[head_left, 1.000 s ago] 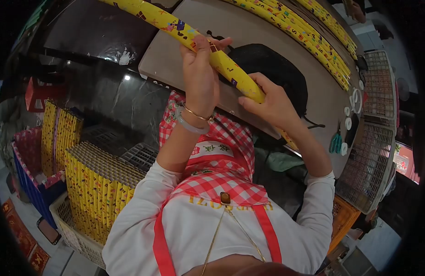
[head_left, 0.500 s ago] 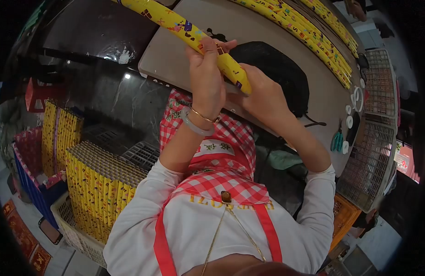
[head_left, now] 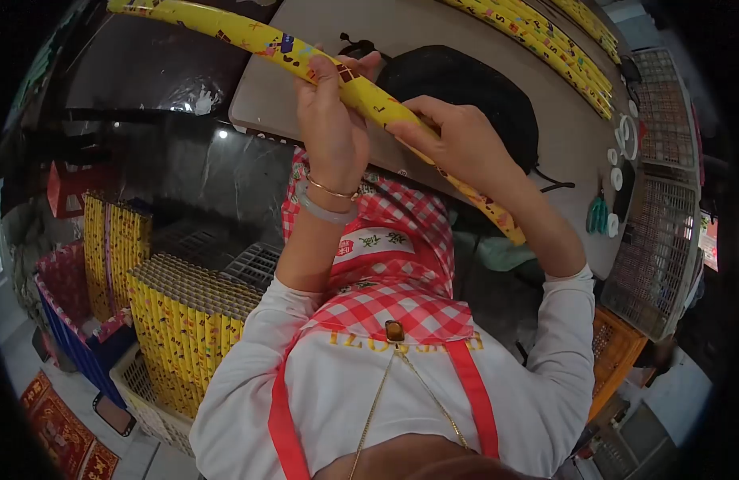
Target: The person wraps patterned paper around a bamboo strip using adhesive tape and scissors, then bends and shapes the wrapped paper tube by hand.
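Note:
A long yellow tube point(head_left: 245, 36) with a colourful printed pattern runs slantwise from the upper left down past the table edge. My left hand point(head_left: 333, 104) is closed round its middle, thumb on top. Farther down, my right hand point(head_left: 461, 140) also grips the tube, fingers bent over it. Below the right hand, a narrower patterned length sticks out beside the forearm; whether it is the same piece, I cannot tell. Just behind the hands, a black cloth item point(head_left: 465, 96) with a cord lies on the table point(head_left: 265, 92).
Several similar yellow tubes point(head_left: 545, 48) lie at the table's far side. On the right are white tape rolls point(head_left: 617, 178), teal-handled scissors point(head_left: 597, 216) and wire baskets point(head_left: 649, 264). At lower left, a cream basket point(head_left: 149, 400) holds many upright tubes point(head_left: 185, 336), beside a blue bin point(head_left: 77, 336).
The tube has shifted left and tilted flatter, and more of its lower end now shows past my right hand. Both hands stay on it; my left hand has moved slightly left.

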The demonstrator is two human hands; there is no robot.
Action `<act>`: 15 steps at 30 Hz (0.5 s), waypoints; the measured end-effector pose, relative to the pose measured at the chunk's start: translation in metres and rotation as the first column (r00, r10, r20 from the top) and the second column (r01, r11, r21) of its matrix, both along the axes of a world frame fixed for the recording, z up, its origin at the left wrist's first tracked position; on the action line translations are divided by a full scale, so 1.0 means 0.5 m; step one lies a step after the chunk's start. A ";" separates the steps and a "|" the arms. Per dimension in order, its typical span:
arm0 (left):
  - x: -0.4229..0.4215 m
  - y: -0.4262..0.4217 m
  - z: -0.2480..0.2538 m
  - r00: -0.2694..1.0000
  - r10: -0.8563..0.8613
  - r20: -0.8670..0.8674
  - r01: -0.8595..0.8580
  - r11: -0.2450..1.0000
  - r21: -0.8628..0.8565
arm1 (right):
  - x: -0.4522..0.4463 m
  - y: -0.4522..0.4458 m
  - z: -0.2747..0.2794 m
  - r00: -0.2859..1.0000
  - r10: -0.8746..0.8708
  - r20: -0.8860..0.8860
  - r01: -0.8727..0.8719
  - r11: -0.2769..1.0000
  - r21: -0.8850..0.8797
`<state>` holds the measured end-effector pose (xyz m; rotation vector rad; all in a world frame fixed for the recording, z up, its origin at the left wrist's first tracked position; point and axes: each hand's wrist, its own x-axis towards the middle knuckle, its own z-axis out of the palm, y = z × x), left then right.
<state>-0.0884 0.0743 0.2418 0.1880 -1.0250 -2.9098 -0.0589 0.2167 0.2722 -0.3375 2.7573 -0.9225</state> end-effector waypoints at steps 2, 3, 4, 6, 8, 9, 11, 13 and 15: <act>-0.003 0.000 -0.001 1.000 0.003 -0.009 -0.003 1.000 0.007 | 0.015 0.004 -0.006 0.960 0.106 -0.260 -0.109 0.994 0.004; -0.004 0.000 -0.002 1.000 0.000 -0.016 0.000 1.000 0.017 | 0.020 0.008 -0.001 0.960 0.106 -0.259 -0.109 0.994 0.001; -0.004 -0.003 0.000 1.000 -0.002 -0.013 0.002 1.000 0.015 | 0.027 0.014 0.007 0.976 0.107 -0.188 -0.111 0.994 -0.009; -0.006 -0.010 0.008 1.000 0.011 0.006 -0.011 1.000 -0.009 | 0.038 0.041 0.020 0.998 0.059 0.013 -0.056 0.979 -0.198; -0.015 -0.025 -0.002 1.000 0.007 -0.011 -0.007 1.000 0.005 | 0.046 0.083 0.049 0.946 -0.009 0.325 0.132 0.924 -0.359; -0.021 -0.035 -0.007 0.999 0.005 -0.036 -0.004 1.000 0.019 | 0.055 0.110 0.042 0.942 -0.014 0.336 0.141 0.923 -0.358; -0.038 -0.058 -0.015 1.000 -0.019 -0.012 0.019 0.999 0.030 | 0.069 0.164 0.025 0.940 0.069 0.334 0.049 0.942 -0.331; -0.059 -0.081 -0.029 0.996 0.006 -0.089 0.000 0.998 0.064 | 0.094 0.173 0.039 0.872 0.119 0.474 0.047 0.945 -0.323; -0.061 -0.093 -0.025 0.999 0.007 -0.040 -0.006 1.000 0.028 | 0.111 0.150 0.057 0.835 0.073 0.545 0.110 0.949 -0.295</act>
